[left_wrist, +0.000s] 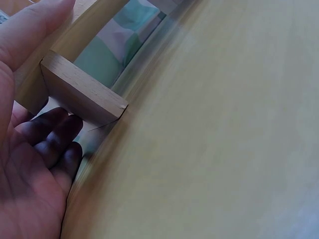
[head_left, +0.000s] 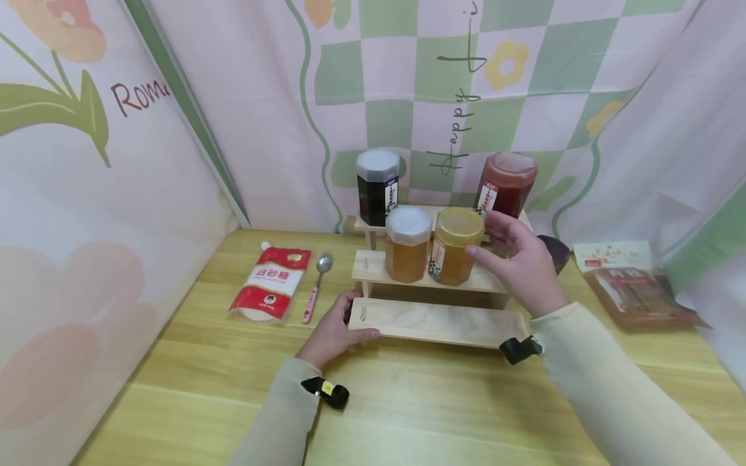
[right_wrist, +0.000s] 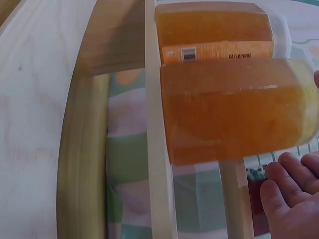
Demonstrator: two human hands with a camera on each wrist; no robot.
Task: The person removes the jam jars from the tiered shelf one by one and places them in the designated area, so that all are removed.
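Observation:
A three-tier wooden display rack (head_left: pixel 443 321) stands on the table. My left hand (head_left: pixel 335 331) grips the left end of its lowest tier, thumb on top; in the left wrist view its fingers (left_wrist: pixel 57 134) curl beside the rack's leg (left_wrist: pixel 82 89). Two amber jars stand on the middle tier, one with a whitish lid (head_left: pixel 408 249), the other with a yellow lid (head_left: pixel 457 249). My right hand (head_left: pixel 521 262) is at the yellow-lidded jar, thumb by its lid, the other fingers spread beside it. Behind, a dark jar (head_left: pixel 373 194) and a red jar (head_left: pixel 513 184) stand on the top tier.
Left of the rack lie a red-and-white sugar bag (head_left: pixel 272 283) and a spoon with a pink handle (head_left: pixel 315 291). To the right is a brown package (head_left: pixel 638 291), and a dark round object (head_left: pixel 556 252) shows partly behind my right hand. A patterned curtain (head_left: pixel 280 129) closes the back.

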